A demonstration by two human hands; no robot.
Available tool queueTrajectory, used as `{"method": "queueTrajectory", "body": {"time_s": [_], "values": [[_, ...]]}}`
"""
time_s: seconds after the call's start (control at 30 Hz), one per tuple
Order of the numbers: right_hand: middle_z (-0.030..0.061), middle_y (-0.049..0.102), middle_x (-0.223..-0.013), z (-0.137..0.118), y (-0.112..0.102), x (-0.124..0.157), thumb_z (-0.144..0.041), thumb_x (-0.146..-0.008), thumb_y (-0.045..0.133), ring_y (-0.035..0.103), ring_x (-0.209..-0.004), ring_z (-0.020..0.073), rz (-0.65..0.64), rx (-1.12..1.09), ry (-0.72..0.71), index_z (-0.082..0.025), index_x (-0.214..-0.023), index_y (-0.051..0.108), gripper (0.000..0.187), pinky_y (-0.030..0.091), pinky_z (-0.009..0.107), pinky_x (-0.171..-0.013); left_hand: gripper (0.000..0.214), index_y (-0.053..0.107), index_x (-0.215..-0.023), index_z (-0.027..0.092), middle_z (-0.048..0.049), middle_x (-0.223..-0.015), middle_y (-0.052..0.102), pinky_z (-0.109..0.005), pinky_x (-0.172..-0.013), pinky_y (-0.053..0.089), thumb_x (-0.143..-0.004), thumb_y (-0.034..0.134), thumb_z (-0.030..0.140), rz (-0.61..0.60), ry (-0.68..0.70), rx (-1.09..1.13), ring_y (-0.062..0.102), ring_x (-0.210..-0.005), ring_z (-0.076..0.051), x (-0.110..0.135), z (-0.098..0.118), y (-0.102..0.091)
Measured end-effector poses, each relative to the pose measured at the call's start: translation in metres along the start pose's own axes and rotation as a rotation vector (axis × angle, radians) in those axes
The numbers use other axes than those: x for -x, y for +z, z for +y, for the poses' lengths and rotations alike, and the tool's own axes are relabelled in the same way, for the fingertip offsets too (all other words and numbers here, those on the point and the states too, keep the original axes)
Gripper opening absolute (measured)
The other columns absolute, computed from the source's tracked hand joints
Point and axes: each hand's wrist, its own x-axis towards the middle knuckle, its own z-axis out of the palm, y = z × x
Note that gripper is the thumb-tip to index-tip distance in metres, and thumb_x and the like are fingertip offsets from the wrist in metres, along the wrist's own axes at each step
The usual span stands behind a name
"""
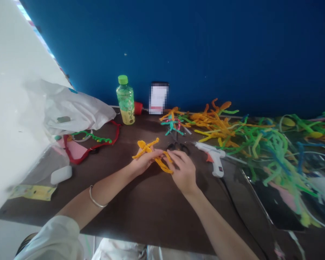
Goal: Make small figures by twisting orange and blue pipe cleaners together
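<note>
Blue wall [206, 47] at the far side, dark brown table [151, 213] under everything. Big loose heap of green, orange and blue pipe cleaners [260, 144] covered the far right of the table, partly on a glossy dark sheet [260, 202]. Crumpled white plastic bag [76, 112] sat far left, with a red pipe-cleaner loop [108, 142] just in front of it. White glue gun [215, 157] lay right of centre, nozzle pointing left, near the right hand [182, 171] but not touching it. Green-capped clear drink bottle [126, 101] stood upright at the far edge, left of centre. Black-handled scissors [178, 146] lay just beyond the right hand's fingers. Left hand [143, 162], silver bangle [96, 198] on that wrist, was closed around the middle of the orange twisted pipe-cleaner figure [147, 148]. Right hand was pinched narrow on a lower strand of the same figure. The figure sat mid-table, held low over the surface, its top end poking out far-left past the left hand. Risks, my read: a hard pull by the right hand could untwist or kink the strand, since only wire twists hold it together. The scissors and the glue gun nozzle were close enough to catch on a sideways sweep. Can't tell if the gun was hot.
</note>
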Motion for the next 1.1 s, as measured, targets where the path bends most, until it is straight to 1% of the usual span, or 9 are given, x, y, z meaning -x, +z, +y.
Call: {"method": "queueTrajectory", "body": {"time_s": [0.13,0.27,0.43,0.53,0.63,0.73,0.83,0.97,1.1], "values": [[0.0067,0.063,-0.082,-0.002,-0.003,-0.005,-0.026,-0.083,0.051,0.058,-0.077,0.0167,-0.031,-0.086,0.051,-0.018,-0.086,0.064,0.016,0.045,0.029,-0.071,0.026,0.044,-0.055,0.014,0.002,-0.059,0.06,-0.026,-0.067,0.044,-0.062,0.069,0.017,-0.003,0.013,-0.06,0.058,-0.061,-0.01,0.001,-0.001,0.001],[0.0017,0.056,-0.062,-0.01,-0.007,-0.011,-0.038,-0.083,0.046,0.052,-0.059,0.0132,-0.094,-0.351,0.384,-0.018,-0.067,0.058,0.029,0.041,0.024,-0.056,0.027,0.044,-0.053,0.014,0.0016,-0.06,0.062,-0.03,-0.069,0.046,-0.06,0.07,0.018,0.012,0.1,-0.205,0.06,-0.063,-0.013,0.004,0.002,0.006],[-0.0053,0.036,-0.041,-0.006,-0.005,-0.013,-0.051,-0.073,0.055,0.032,-0.038,0.0063,-0.172,-0.654,0.777,-0.016,-0.053,0.049,0.041,0.024,0.021,-0.038,0.03,0.042,-0.054,0.017,-0.0005,-0.071,0.067,-0.029,-0.069,0.049,-0.059,0.071,0.023,-0.034,0.155,-0.438,0.063,-0.069,-0.014,0.005,0.005,0.007],[-0.0062,0.034,-0.04,0.0,-0.004,-0.012,-0.051,-0.066,0.063,0.027,-0.033,0.0037,-0.21,-0.794,0.942,-0.015,-0.049,0.047,0.042,0.016,0.02,-0.034,0.031,0.042,-0.054,0.017,-0.003,-0.074,0.069,-0.028,-0.07,0.048,-0.059,0.071,0.026,-0.072,0.21,-0.522,0.064,-0.075,-0.016,0.005,0.003,0.005],[-0.005,0.039,-0.04,-0.001,-0.006,-0.014,-0.049,-0.065,0.064,0.031,-0.032,0.004,-0.229,-0.808,1.004,-0.015,-0.048,0.048,0.042,0.018,0.02,-0.033,0.031,0.042,-0.054,0.017,-0.0037,-0.074,0.069,-0.028,-0.07,0.048,-0.059,0.071,0.028,-0.086,0.225,-0.57,0.064,-0.073,-0.017,0.005,0.003,0.004],[-0.0031,0.046,-0.042,-0.007,-0.01,-0.015,-0.049,-0.069,0.06,0.041,-0.037,0.0069,-0.239,-0.801,0.909,-0.014,-0.057,0.054,0.037,0.03,0.02,-0.037,0.032,0.042,-0.053,0.018,-0.002,-0.071,0.068,-0.029,-0.068,0.048,-0.058,0.072,0.028,-0.051,0.191,-0.537,0.064,-0.069,-0.015,0.006,0.006,0.005],[0.0001,0.057,-0.056,-0.011,-0.012,-0.014,-0.043,-0.07,0.062,0.051,-0.048,0.0106,-0.265,-0.72,0.707,-0.016,-0.074,0.06,0.027,0.041,0.024,-0.047,0.033,0.04,-0.052,0.018,0.0002,-0.065,0.066,-0.031,-0.067,0.049,-0.059,0.071,0.027,0.018,0.191,-0.407,0.062,-0.063,-0.014,0.004,0.008,0.006],[0.0048,0.063,-0.077,-0.005,-0.01,-0.008,-0.029,-0.077,0.058,0.058,-0.066,0.015,-0.151,-0.322,0.278,-0.019,-0.083,0.063,0.013,0.047,0.028,-0.06,0.035,0.04,-0.052,0.017,0.0014,-0.057,0.062,-0.032,-0.065,0.05,-0.058,0.073,0.027,0.075,0.192,-0.319,0.06,-0.057,-0.013,0.0,0.004,0.004],[0.0077,0.065,-0.089,0.007,-0.012,-0.003,-0.019,-0.08,0.053,0.059,-0.086,0.0188,-0.052,0.054,-0.125,-0.022,-0.088,0.065,0.014,0.046,0.033,-0.076,0.035,0.041,-0.052,0.016,-0.0009,-0.057,0.061,-0.033,-0.065,0.051,-0.057,0.074,0.027,0.03,0.153,-0.272,0.061,-0.057,-0.015,-0.001,0.0,0.001]]}}
